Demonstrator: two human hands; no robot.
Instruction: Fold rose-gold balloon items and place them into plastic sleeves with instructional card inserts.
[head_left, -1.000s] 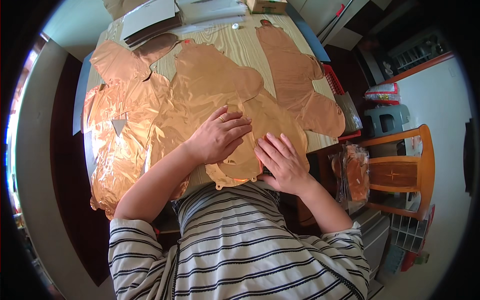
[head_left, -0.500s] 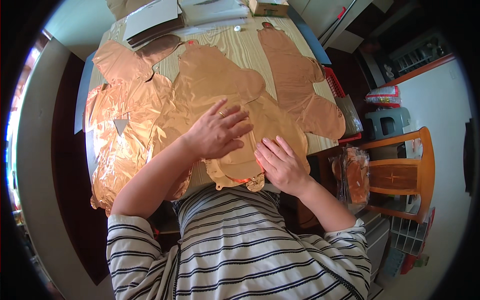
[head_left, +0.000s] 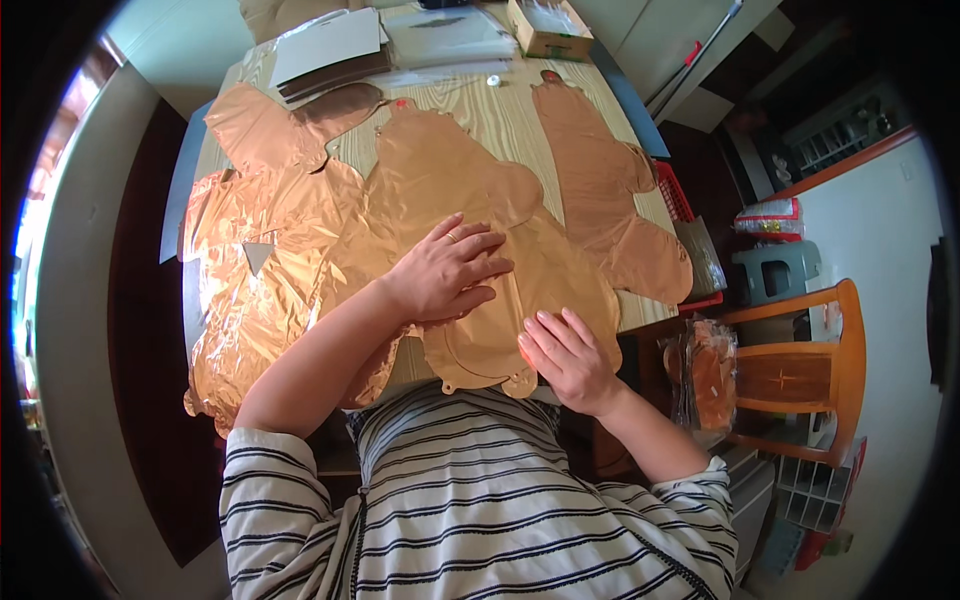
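A flat, deflated copper-gold foil balloon (head_left: 450, 170) lies in front of me, reaching the table's near edge. My left hand (head_left: 450, 268) rests on its middle, palm down with the fingers stretched out. Over its near right part lies my right hand (head_left: 572, 362), fingers extended and side by side, with orange at the fingertips. Left of this balloon, a shinier, creased foil balloon (head_left: 255, 320) spreads out, with a grey triangle (head_left: 259, 257) on it. A third, duller copper foil balloon (head_left: 585, 170) lies flat along the table's right side. My left forearm covers part of the foil.
Grey sheets (head_left: 330, 48) are stacked at the far left, beside clear plastic packs (head_left: 450, 40). A small box (head_left: 550, 32) and a white cap (head_left: 493, 81) stand at the back. At right are a red basket (head_left: 674, 192), a wooden chair (head_left: 800, 375) and bagged copper foil (head_left: 710, 375).
My left hand has settled flatter onto the foil. The orange-red strip along the balloon's near edge no longer shows. My right hand stays near that edge, and the whole view has shifted slightly.
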